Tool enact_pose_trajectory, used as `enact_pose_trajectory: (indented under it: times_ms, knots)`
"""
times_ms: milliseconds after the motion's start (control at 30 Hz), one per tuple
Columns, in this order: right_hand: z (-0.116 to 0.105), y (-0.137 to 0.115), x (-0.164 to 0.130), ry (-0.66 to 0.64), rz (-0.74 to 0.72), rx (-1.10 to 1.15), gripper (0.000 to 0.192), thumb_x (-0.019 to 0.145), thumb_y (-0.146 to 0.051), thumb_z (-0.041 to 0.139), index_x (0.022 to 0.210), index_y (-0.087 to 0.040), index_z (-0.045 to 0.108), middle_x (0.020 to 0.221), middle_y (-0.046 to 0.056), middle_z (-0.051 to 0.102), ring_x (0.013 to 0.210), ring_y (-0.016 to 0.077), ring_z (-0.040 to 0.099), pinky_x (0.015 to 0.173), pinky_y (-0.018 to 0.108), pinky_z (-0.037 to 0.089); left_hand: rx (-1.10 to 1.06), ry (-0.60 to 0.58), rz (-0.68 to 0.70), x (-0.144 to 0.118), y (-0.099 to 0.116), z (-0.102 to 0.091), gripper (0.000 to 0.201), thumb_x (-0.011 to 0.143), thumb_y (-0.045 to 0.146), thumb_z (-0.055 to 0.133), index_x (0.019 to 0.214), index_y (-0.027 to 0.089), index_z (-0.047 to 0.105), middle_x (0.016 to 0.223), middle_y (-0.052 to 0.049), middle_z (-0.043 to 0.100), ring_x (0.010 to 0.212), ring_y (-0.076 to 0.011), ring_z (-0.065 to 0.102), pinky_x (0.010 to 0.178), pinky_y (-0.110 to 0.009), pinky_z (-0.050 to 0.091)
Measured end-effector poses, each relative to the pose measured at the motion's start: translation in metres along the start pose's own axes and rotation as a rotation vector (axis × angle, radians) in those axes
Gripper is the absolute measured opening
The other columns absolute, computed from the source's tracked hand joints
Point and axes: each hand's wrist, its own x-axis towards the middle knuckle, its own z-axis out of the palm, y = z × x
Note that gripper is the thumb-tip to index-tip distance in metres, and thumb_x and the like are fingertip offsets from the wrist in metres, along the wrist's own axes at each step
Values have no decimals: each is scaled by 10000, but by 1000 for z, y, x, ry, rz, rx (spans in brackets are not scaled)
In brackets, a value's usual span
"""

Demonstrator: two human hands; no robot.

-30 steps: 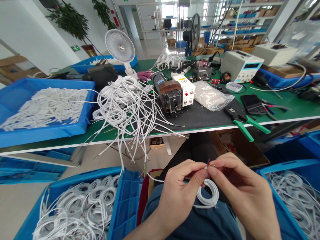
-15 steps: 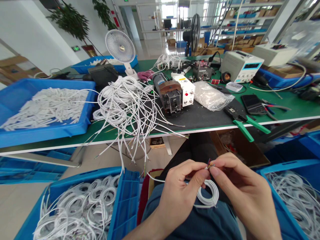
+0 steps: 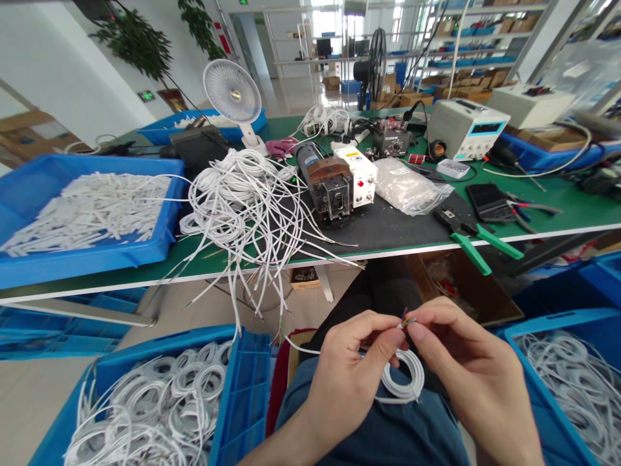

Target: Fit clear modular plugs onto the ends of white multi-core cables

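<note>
Almost nothing has changed over the last second: your left hand and right hand stay where they were, low over your lap, fingertips meeting at the stripped end of the white cable coil. Only the view has drifted a touch. That steadiness suggests you are still busy with the fine coloured wire ends (red and yellow strands show, the rest too small to tell).

Your left grip is pinched shut on the cable just below the strands; your right grip closes thumb and forefinger on the strands themselves. The coil hangs beneath both hands, at 6 o'clock from the pinch, resting against your trousers.

At 12 o'clock on the green surface sits the crimping machine, with the loose white cable bundle at 10 o'clock. Blue crates of coils flank you, the left crate at 8 o'clock and the right crate at 4.
</note>
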Motion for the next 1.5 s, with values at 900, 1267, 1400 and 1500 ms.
enact_pose_trajectory:
  times_ms: [900,1267,1400,1500]
  knots:
    - [12,2,-9,143,-14,-30,128,1008,-224,767,1118,-286,745,962,13,681,806,145,684,668,188,601,-102,41,-9,1,-7,-2,168,1035,288,752,1039,148,846,899,-42,761,752,-142,692,726,-235,562]
    - [16,-5,-10,112,-143,-140,198,1011,-138,739,1133,-294,748,1071,20,650,865,139,677,718,249,543,-92,44,22,0,-8,-2,162,1023,281,767,1057,158,866,970,-65,780,826,-170,716,757,-250,593]
    - [14,-7,-10,113,-138,-153,193,1013,-141,739,1124,-297,755,1078,23,648,877,148,679,721,263,540,-69,56,19,0,-7,-3,161,1023,280,765,1056,162,869,971,-63,784,817,-169,719,748,-245,591]
    - [14,-8,-9,126,-131,-161,177,1006,-150,748,1107,-296,762,1078,30,655,883,161,680,708,275,540,-41,62,19,0,-8,-4,159,1021,287,766,1057,173,870,969,-61,790,820,-175,722,746,-248,592]
